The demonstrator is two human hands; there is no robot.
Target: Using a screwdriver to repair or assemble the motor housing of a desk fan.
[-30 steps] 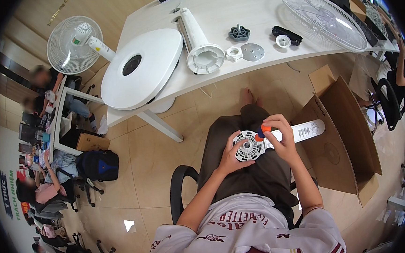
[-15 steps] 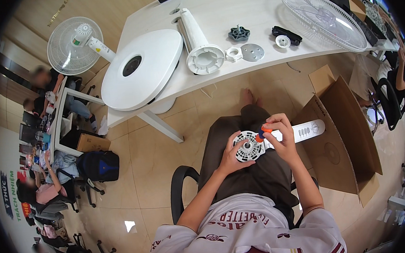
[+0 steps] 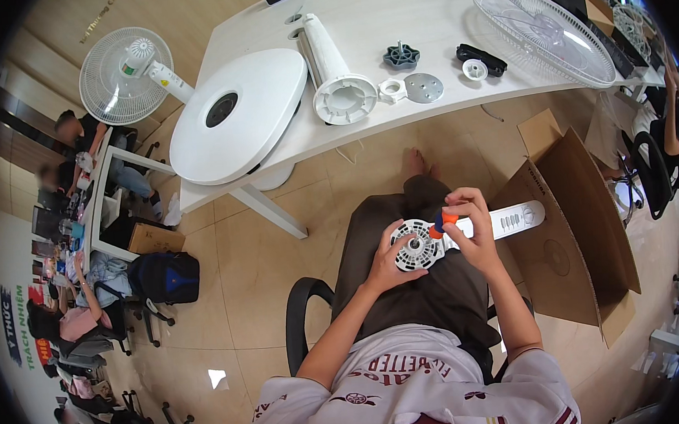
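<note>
Right: open carton (image 3: 551, 260). Centre: fan head (image 3: 415, 245) is being clasped by left hand (image 3: 385, 264), orange-blue tool (image 3: 439, 225) pinched by right hand (image 3: 476, 230).

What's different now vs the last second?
Slight shift only: the right hand's fingers and the top of the orange-and-blue tool moved a touch to the right. Nothing taken hold of or let go. Same as before: left hand on the white fan motor unit, round white base on the table, cardboard box.
</note>
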